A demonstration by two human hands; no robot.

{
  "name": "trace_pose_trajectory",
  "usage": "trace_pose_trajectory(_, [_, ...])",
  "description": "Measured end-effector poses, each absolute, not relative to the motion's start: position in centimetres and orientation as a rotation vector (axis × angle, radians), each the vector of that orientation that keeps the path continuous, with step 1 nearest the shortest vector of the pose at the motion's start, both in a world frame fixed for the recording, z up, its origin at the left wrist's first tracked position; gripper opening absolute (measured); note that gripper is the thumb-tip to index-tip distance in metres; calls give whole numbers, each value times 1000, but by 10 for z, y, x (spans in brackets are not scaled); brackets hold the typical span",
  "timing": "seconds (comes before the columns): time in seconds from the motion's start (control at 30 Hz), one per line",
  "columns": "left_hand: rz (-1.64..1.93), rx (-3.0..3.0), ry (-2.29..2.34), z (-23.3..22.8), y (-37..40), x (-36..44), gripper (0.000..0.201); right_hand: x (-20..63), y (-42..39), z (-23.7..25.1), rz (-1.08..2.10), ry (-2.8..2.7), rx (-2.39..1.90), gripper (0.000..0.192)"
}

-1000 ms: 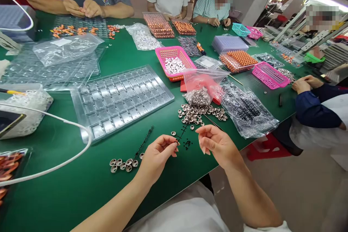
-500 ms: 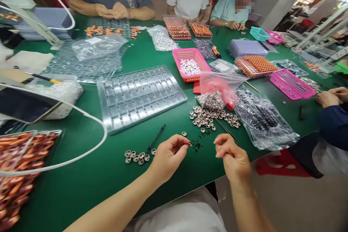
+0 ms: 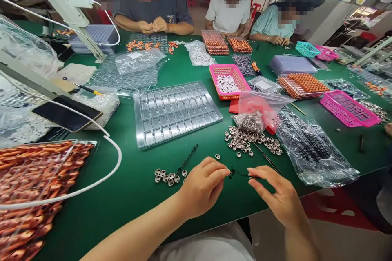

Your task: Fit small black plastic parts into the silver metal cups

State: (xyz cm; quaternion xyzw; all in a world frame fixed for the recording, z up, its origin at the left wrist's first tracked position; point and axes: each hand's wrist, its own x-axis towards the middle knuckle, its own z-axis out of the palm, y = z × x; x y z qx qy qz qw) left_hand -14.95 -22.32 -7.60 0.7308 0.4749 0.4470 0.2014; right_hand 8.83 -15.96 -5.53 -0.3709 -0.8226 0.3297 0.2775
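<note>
Now my left hand (image 3: 203,187) and right hand (image 3: 277,195) have dropped near the rings (image 3: 168,176), both pinching one black strip (image 3: 240,174) between them.

Matt green table mat (image 3: 128,195); shiny metal rings (image 3: 241,142) — glossy clear plastic tray (image 3: 176,112); crinkled bags (image 3: 315,151).

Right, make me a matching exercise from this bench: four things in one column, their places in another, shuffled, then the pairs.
Things:
1. thin black strip
2. small row of metal rings
3. clear compartment tray
4. pink basket of white parts

Places:
A. on the green mat just left of the left hand
B. pinched between the left hand and right hand
C. beyond the loose metal rings, toward the far side of the table
D. mid-table, beyond the left hand

Pairs: 1-B, 2-A, 3-D, 4-C
</note>
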Motion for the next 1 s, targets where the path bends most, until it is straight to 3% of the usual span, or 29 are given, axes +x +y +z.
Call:
trace_pose_trajectory(0.17, [1365, 1916, 1303, -79, -223, -148, 38, 85, -164, -65, 818, -2124, -1010, 16])
trace_pose_trajectory(0.33, [1390, 1320, 1470, -80, -221, -142, 40, 74, -169, -77, 928, -1694, -1269, 14])
trace_pose_trajectory(0.53, [1294, 750, 1091, -82, -219, -130, 30, 35, -184, -87, 1203, -1514, -1116, 11])
trace_pose_trajectory(0.83, [1351, 565, 1061, -74, -216, -135, 18, 21, -199, -91, 1352, -1580, -1189, 26])
trace_pose_trajectory(1.0, [1325, 605, 1159, -74, -214, -142, 18, 33, -190, -85, 1284, -1720, -1188, 12])
